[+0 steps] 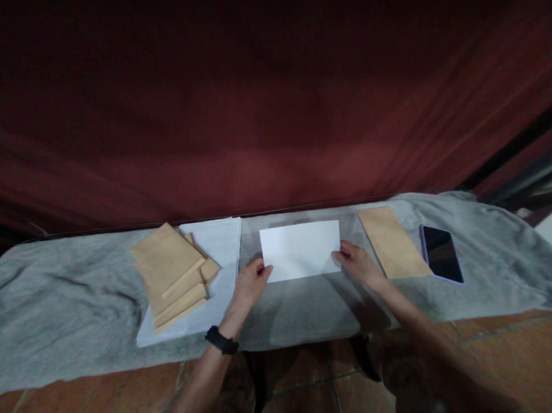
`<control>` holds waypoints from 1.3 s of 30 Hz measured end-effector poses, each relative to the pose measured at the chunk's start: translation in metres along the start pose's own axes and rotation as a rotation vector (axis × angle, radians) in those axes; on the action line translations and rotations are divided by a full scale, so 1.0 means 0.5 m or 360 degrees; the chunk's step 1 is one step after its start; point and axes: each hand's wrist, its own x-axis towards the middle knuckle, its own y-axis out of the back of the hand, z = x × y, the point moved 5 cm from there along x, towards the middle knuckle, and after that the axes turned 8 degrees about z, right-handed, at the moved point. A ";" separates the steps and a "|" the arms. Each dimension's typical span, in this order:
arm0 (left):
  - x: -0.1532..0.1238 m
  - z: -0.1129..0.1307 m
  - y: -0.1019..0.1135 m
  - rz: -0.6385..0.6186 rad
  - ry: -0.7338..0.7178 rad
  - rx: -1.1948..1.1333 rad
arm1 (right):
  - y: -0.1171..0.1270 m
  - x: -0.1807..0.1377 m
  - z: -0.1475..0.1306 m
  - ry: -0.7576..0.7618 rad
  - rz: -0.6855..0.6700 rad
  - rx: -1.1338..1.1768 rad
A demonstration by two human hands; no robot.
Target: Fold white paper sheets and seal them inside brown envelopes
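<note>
A white sheet of paper (301,250), wider than it is tall, is held between my two hands above the grey cloth. My left hand (251,281) pinches its lower left corner, thumb on top. At the right edge, my right hand (358,262) grips the sheet with its thumb on the front and the fingers behind. A stack of brown envelopes (167,263) lies fanned out to the left of my left hand, on top of white paper sheets (219,238). One more brown envelope (393,240) rests flat to the right of my right hand.
A phone (441,253) with a dark screen and purple case lies beside the single envelope, at its right. Grey cloth (76,306) covers the long narrow surface. Behind it rises a dark red backdrop (272,138). Brown floor tiles (309,379) show below the front edge.
</note>
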 end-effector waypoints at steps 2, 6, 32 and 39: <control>0.001 -0.001 -0.005 0.0008 0.0022 0.0039 | -0.006 0.000 0.006 -0.0017 0.0025 -0.0113; 0.005 -0.004 -0.015 0.0013 0.0054 0.0169 | -0.019 -0.002 0.013 -0.0033 0.0025 -0.0367; -0.048 0.079 -0.078 0.0117 -0.0482 0.0695 | -0.058 -0.042 -0.069 0.0214 0.0059 -0.0613; -0.115 0.072 -0.216 -0.0119 -0.0815 0.0568 | -0.198 -0.125 -0.136 0.0551 -0.0220 -0.0244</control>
